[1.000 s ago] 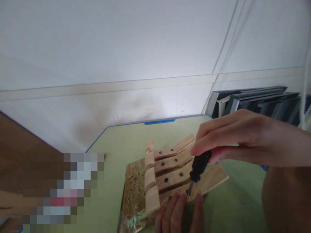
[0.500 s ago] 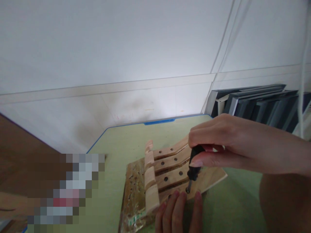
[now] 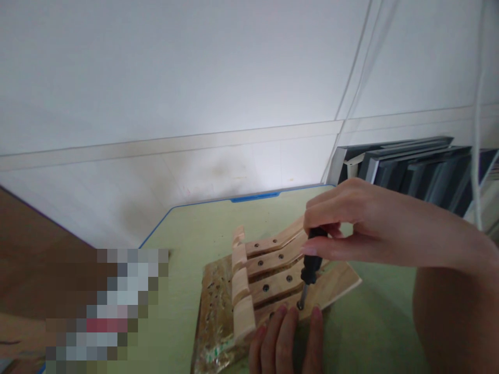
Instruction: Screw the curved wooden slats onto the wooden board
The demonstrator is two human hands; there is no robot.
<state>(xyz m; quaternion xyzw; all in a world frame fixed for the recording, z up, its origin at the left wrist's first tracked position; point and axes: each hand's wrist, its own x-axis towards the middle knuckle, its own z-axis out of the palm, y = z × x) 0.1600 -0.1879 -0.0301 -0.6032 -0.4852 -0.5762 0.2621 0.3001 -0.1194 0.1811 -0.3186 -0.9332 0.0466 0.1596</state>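
Note:
A small black-handled screwdriver [image 3: 313,254] is gripped from above between the thumb and fingers of my right hand [image 3: 346,223]. Its metal shaft slants down to a dark screw [image 3: 300,305] in the nearest wooden slat [image 3: 325,298]. On either side of that screw, my left hand [image 3: 286,337] presses curled fingers onto the same slat, holding it by its near edge. Several bent slats lie side by side, with dark screws or recesses in their faces and raised pale end blocks [image 3: 244,311] on the left. Beneath them is a brown, tape-wrapped board [image 3: 214,311].
The green tabletop [image 3: 202,223] has a blue edge and meets a white wall [image 3: 218,166]. Dark flat panels [image 3: 421,166] lean at the back right, near a hanging white cable [image 3: 476,171]. At the left stands a brown surface [image 3: 39,259], beside a pixelated patch.
My right fingers have shifted slightly on the screwdriver, and more of its handle shows. The tip stays at the same screw; my left hand has barely moved.

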